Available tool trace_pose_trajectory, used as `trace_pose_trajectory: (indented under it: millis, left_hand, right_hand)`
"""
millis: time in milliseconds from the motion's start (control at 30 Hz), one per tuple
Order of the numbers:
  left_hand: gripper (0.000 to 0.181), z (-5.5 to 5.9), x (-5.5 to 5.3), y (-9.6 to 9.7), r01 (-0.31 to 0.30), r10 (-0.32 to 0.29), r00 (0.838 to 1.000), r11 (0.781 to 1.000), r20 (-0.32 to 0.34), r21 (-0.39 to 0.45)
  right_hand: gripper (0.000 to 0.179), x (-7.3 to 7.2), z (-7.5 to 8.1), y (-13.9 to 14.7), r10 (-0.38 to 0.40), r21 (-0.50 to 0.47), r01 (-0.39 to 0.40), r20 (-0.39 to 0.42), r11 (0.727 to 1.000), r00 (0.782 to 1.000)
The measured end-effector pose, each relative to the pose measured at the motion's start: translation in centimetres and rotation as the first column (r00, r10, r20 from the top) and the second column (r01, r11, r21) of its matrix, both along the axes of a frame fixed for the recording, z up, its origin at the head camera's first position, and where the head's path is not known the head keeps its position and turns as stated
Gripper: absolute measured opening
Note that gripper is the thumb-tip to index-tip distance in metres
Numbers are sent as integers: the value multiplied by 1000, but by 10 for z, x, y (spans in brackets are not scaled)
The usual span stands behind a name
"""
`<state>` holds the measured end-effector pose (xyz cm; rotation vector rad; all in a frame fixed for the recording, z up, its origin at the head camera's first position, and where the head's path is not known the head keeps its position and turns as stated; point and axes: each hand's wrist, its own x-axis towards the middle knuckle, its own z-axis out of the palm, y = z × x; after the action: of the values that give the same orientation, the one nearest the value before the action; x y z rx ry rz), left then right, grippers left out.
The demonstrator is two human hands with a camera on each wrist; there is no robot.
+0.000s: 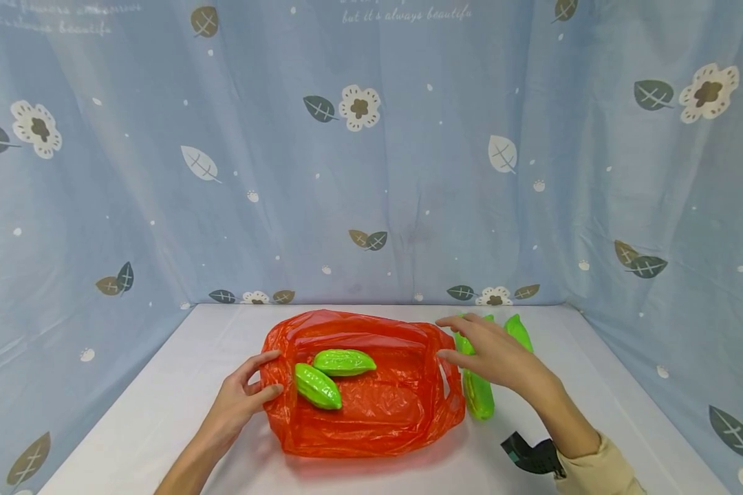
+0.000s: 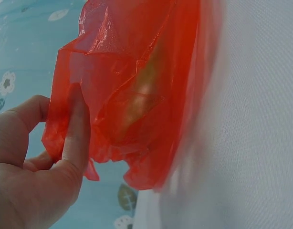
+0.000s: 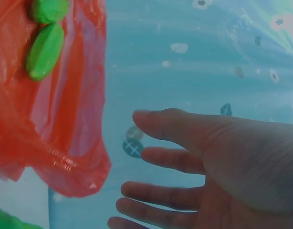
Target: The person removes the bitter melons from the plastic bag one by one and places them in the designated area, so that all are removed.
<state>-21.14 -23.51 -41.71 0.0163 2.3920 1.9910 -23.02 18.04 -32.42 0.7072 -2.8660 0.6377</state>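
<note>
Pinching one side of a red plastic bag [image 1: 371, 440], the left hand [image 1: 238, 395] works opposite a loose right hand [image 1: 495, 350]

From where I stand, the translucent bag sits in the middle of a white tabletop [image 1: 130, 440], its wide mouth facing the person. Its far rim comes up near the table's back edge, where a pale blue curtain printed with leaves and flowers [image 1: 408, 137] rises. White surface shows to the left, between bag and curtain, and along the near side. Room is tighter on the right: several bright green, tapered plastic-looking gourds [image 1: 479, 395] lie just beside the bag, partly hidden under the right hand, and beyond them more tabletop runs out to the curtain.

The left hand has the bag's left edge between thumb and fingers, the thin plastic creased in its hold. The right hand grasps nothing; its fingers are spread and nearly straight, the thumb well apart. From the head view its fingertips overlap the bag's right side, but the right wrist view shows a gap between them.

Inside the bag, toward its left, lie two ridged bright green gourds [image 1: 345, 362], touching at an angle.

A beige sleeve [image 1: 600, 474] covers the right forearm, with a curved black strap [image 1: 532, 457] at its cuff.
</note>
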Motion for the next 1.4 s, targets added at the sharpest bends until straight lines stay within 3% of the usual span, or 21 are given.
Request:
trace_pose_trajectory:
  millis: [233, 567, 1033, 1200, 1400]
  left_hand:
    - [60, 0, 0, 1, -6, 6, 1000, 1000, -1, -4]
    - [61, 0, 0, 0, -3, 3, 1000, 1000, -3, 1]
    - [61, 1, 0, 0, -7, 7, 1000, 1000, -1, -6]
    - [61, 1, 1, 0, -8, 8, 1000, 1000, 2, -1]
    - [61, 2, 2, 0, -13, 13, 1000, 1000, 4, -1]
  right_hand:
    - [50, -1, -1, -11, 15, 6, -15, 9, 1000, 1000]
    - [51, 0, -4, -28, -10, 21, 8, 103, 1000, 995]
    - [51, -1, -4, -52, 100, 89, -116, 172, 989, 980]
    - [51, -2, -6, -57, 141, 125, -175, 240, 977, 960]
    - [55, -3, -7, -64, 116, 201, -202, 371, 959, 921]
